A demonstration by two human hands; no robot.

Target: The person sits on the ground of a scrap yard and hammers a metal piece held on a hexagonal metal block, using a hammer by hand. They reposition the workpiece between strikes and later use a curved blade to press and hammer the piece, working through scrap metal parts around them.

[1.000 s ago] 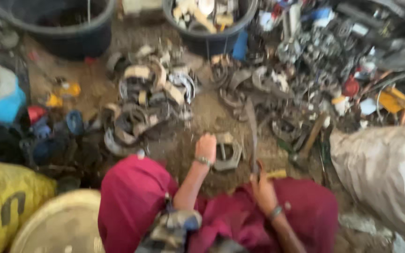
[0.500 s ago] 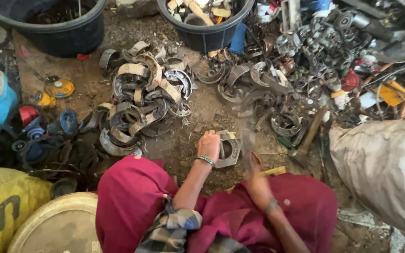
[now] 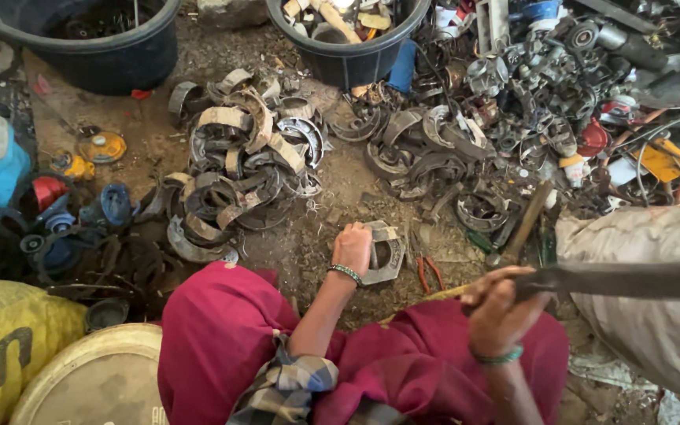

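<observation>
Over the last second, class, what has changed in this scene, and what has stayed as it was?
The right hand has swung its long dark tool out to the right, from near upright beside the metal part to lying across the grey sack. The left hand still presses the curved metal part to the ground; the scrap piles are unmoved.

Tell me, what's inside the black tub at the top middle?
The black tub holds a heap of pale, tan scrap pieces piled near its rim. What lies deeper is covered by that heap, and the picture's top edge cuts off the tub's far side.
</observation>
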